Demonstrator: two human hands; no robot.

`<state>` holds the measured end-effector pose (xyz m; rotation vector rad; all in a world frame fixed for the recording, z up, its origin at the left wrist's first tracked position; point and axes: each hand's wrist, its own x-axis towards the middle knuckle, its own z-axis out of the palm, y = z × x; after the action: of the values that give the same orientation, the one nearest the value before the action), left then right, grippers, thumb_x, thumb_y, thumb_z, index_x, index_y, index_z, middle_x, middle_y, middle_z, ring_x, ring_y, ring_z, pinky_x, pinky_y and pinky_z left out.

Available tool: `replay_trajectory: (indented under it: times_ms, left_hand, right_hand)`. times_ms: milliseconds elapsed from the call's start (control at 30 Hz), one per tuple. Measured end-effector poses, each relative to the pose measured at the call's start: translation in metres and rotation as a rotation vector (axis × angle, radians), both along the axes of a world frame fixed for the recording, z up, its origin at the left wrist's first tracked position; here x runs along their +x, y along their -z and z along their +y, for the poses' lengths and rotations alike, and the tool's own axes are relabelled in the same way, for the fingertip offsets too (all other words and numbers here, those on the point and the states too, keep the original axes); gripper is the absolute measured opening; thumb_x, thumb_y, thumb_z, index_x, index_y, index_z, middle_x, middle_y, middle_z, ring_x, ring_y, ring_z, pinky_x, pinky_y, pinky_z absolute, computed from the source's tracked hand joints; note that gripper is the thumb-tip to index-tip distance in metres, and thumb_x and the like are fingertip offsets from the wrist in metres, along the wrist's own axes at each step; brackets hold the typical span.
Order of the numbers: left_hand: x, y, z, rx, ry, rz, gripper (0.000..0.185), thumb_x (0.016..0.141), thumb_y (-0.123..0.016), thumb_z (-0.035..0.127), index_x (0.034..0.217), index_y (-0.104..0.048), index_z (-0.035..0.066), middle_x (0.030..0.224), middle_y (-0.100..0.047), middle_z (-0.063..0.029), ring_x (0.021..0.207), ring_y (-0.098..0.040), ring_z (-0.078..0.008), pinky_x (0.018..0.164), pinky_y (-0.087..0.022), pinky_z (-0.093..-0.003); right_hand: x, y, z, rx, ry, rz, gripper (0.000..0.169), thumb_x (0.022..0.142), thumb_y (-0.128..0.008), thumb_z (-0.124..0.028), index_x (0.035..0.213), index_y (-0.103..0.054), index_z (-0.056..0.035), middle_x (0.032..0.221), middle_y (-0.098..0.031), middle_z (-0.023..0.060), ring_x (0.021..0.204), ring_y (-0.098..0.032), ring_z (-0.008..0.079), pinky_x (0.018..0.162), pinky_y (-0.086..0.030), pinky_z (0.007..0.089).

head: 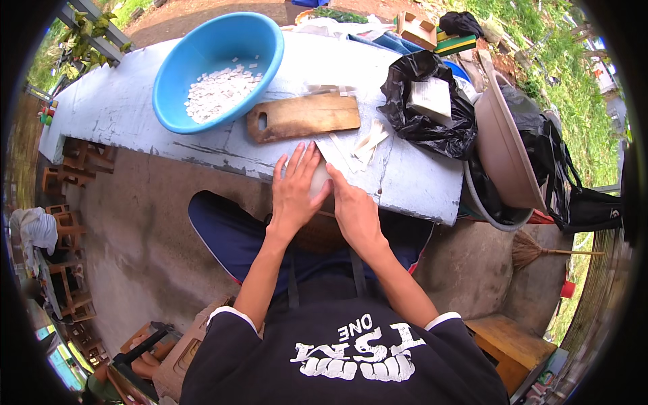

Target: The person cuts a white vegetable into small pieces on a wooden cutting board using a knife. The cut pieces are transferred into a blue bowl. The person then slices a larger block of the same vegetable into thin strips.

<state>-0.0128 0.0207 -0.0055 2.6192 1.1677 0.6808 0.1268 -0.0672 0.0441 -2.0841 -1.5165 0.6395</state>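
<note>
My left hand (297, 185) lies flat, fingers a little apart, over a pale white slab (320, 178) at the table's front edge. Right beside it is my right hand (354, 207), its fingers curled and the index finger stretched forward against the slab's side. Whatever that hand may grip is hidden beneath it. A thin, pointed pale piece (335, 154) extends beyond the fingertips. To its right lie loose white strips (372, 140). Behind my hands rests a wooden cutting board (309, 117) with a handle hole. A blue plastic basin (169, 96) contains many small white squares (223, 93).
On the white-painted table (116, 96), a white block (430, 98) sits on a black plastic bag (400, 83). Large plastic tubs (506, 136) lean at the right end. A broom (529, 249) is on the right; wooden stools (68, 228) line the left. Cardboard boxes (416, 30) stand behind.
</note>
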Motion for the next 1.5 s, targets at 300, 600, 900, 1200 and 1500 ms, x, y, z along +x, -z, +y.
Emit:
replay_trajectory:
  times_ms: [300, 600, 900, 1200, 1500]
  left_hand:
    - [0.0, 0.0, 0.0, 0.008, 0.001, 0.017, 0.064, 0.098, -0.07, 0.039, 0.152, -0.06, 0.005, 0.166, -0.052, -0.0103, 0.157, -0.042, -0.0271, 0.13, -0.025, -0.0501]
    - [0.0, -0.003, -0.001, -0.043, 0.005, 0.017, 0.064, 0.1, -0.069, 0.038, 0.154, -0.058, 0.006, 0.169, -0.049, -0.0099, 0.159, -0.04, -0.0276, 0.13, -0.023, -0.0501]
    - [0.0, 0.0, -0.002, -0.035, 0.005, 0.01, 0.064, 0.098, -0.069, 0.039, 0.152, -0.059, 0.005, 0.167, -0.05, -0.011, 0.158, -0.04, -0.029, 0.13, -0.023, -0.051]
    - [0.001, 0.0, -0.001, -0.023, -0.005, -0.021, 0.064, 0.099, -0.069, 0.039, 0.152, -0.059, 0.006, 0.167, -0.051, -0.0099, 0.158, -0.04, -0.0282, 0.131, -0.023, -0.0509]
    - [0.001, 0.002, -0.002, -0.035, -0.012, -0.018, 0.065, 0.1, -0.068, 0.042, 0.155, -0.057, 0.007, 0.169, -0.049, -0.0084, 0.159, -0.039, -0.0277, 0.131, -0.021, -0.0507]
  right_hand:
    - [-0.001, -0.003, -0.025, -0.048, 0.02, 0.005, 0.052, 0.109, -0.054, -0.014, 0.16, -0.049, -0.028, 0.085, -0.073, 0.0265, 0.08, -0.074, 0.0498, 0.073, -0.058, 0.0617]
    - [0.002, 0.003, -0.039, -0.047, 0.005, -0.009, 0.056, 0.109, -0.055, -0.013, 0.162, -0.047, -0.0292, 0.082, -0.069, 0.0224, 0.075, -0.073, 0.0482, 0.07, -0.058, 0.0613]
    - [-0.002, 0.014, -0.031, -0.014, 0.021, -0.033, 0.059, 0.107, -0.057, -0.012, 0.162, -0.048, -0.0312, 0.079, -0.07, 0.0216, 0.073, -0.073, 0.0468, 0.067, -0.058, 0.0596]
    - [0.0, 0.015, -0.03, 0.018, 0.014, -0.053, 0.059, 0.108, -0.055, -0.012, 0.163, -0.046, -0.0314, 0.079, -0.07, 0.023, 0.072, -0.073, 0.0479, 0.067, -0.058, 0.0605]
    - [0.003, 0.003, -0.065, -0.052, 0.032, -0.026, 0.049, 0.112, -0.052, -0.016, 0.16, -0.051, -0.0265, 0.078, -0.067, 0.0229, 0.073, -0.069, 0.0482, 0.069, -0.053, 0.0603]
